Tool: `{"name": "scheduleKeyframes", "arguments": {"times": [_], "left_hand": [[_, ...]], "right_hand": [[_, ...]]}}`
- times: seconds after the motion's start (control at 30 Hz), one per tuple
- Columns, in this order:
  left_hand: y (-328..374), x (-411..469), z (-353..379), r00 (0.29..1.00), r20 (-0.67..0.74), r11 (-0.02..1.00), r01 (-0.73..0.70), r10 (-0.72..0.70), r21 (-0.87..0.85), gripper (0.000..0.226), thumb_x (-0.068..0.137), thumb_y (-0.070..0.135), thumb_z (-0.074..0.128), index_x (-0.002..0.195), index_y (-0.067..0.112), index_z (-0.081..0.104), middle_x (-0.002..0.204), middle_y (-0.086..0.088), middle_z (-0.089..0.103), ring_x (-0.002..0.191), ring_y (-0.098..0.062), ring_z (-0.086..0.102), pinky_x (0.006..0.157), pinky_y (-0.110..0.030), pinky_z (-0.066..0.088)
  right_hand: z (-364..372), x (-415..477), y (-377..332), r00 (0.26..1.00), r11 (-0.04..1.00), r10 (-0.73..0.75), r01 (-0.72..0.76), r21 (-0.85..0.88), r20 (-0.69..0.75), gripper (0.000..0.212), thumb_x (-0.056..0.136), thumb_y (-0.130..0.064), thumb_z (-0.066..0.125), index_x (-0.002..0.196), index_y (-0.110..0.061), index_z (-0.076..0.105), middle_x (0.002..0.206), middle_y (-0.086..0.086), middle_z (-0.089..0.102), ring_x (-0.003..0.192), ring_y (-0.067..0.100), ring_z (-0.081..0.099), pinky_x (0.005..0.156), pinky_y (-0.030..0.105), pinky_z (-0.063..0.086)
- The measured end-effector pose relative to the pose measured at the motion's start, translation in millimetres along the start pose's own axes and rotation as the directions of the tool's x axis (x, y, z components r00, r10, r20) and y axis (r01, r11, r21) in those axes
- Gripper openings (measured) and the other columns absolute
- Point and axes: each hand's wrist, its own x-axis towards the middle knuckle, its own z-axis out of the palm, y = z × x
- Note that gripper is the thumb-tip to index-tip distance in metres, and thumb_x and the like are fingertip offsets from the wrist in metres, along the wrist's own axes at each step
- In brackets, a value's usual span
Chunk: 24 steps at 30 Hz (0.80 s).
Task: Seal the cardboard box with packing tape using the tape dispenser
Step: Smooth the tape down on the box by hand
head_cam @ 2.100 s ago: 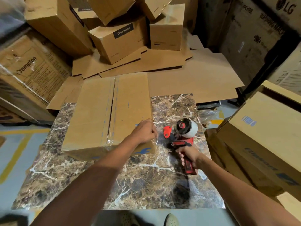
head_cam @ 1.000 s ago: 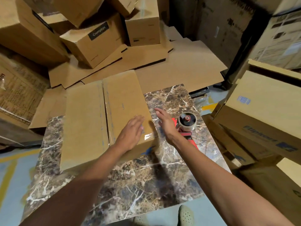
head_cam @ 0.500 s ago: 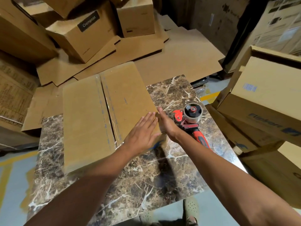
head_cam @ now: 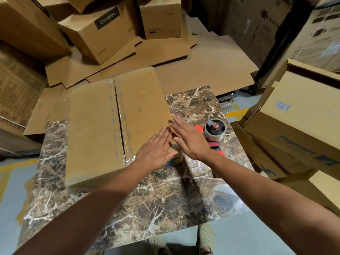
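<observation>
A flat brown cardboard box point(head_cam: 95, 129) lies on the marble table point(head_cam: 165, 205), with clear tape running along its centre seam and crinkled at the near end. My left hand point(head_cam: 156, 150) lies flat with straight fingers on the box's near right corner. My right hand point(head_cam: 187, 138) rests with straight fingers on the box's right edge, beside the left hand. The red tape dispenser point(head_cam: 213, 132) with its tape roll lies on the table just right of my right hand, and no hand holds it.
Stacked cardboard boxes point(head_cam: 301, 122) crowd the table's right side. More boxes point(head_cam: 103, 32) and flattened cardboard sheets point(head_cam: 202, 70) are piled behind the table. Printed cartons point(head_cam: 16, 92) stand at the left. My feet show below the near table edge.
My right hand let go of the tape dispenser, left it on the table and moved left onto the box's right edge. My left hand stayed at the near right corner, now lying flat.
</observation>
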Motion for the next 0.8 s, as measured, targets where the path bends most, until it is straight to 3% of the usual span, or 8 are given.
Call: {"name": "scheduleKeyframes", "arguments": {"times": [0.23,0.4,0.57,0.67,0.8], "left_hand": [[-2.4,-3.3,1.8,0.995,-0.090,0.999,0.032,-0.031,0.007,0.089,0.093,0.065,0.014,0.141,-0.004,0.042,0.151,-0.021,0.038,0.144,-0.027,0.031,0.118,-0.037,0.024],[-2.3,-3.9,2.3,0.997,-0.076,1.000,0.016,-0.014,0.023,0.094,0.090,0.069,0.023,0.151,-0.002,0.019,0.160,-0.019,0.015,0.150,-0.026,0.012,0.117,-0.032,-0.001],[-2.4,-3.0,3.3,0.998,-0.060,0.997,0.025,-0.021,0.073,0.100,0.086,0.070,0.042,0.149,-0.004,0.022,0.159,-0.022,0.020,0.149,-0.029,0.014,0.117,-0.034,0.001],[-1.8,-6.6,2.1,0.999,-0.033,0.996,0.014,-0.011,0.088,0.102,0.085,0.068,0.048,0.151,-0.003,0.016,0.161,-0.021,0.009,0.150,-0.029,0.004,0.116,-0.034,-0.006],[-8.5,-16.3,-3.6,1.000,0.001,0.999,-0.021,0.021,0.025,0.105,0.086,0.076,0.037,0.154,0.004,0.005,0.162,-0.014,-0.005,0.150,-0.024,-0.007,0.121,-0.036,-0.003]], "right_hand": [[15.6,5.9,22.8,0.967,0.964,-0.245,0.250,-0.084,0.066,0.071,0.099,-0.055,0.029,0.149,-0.005,0.036,0.157,0.013,0.033,0.149,0.027,0.023,0.116,0.047,0.031],[21.4,10.9,36.4,0.945,0.937,-0.300,0.318,-0.146,0.130,0.088,0.091,-0.070,0.020,0.150,-0.006,0.033,0.158,0.012,0.031,0.148,0.030,0.024,0.115,0.049,0.031],[25.6,16.4,40.8,0.943,0.934,-0.288,0.316,-0.170,0.170,0.096,0.087,-0.077,0.019,0.148,-0.005,0.039,0.153,0.014,0.039,0.143,0.034,0.033,0.109,0.050,0.037],[19.6,17.0,40.5,0.935,0.927,-0.293,0.329,-0.179,0.201,0.099,0.086,-0.079,0.021,0.149,-0.005,0.035,0.154,0.014,0.038,0.143,0.033,0.032,0.109,0.050,0.037],[5.2,16.8,33.1,0.916,0.915,-0.261,0.335,-0.224,0.304,0.104,0.081,-0.085,0.026,0.153,-0.010,0.026,0.159,0.012,0.029,0.148,0.030,0.022,0.112,0.052,0.034]]}}
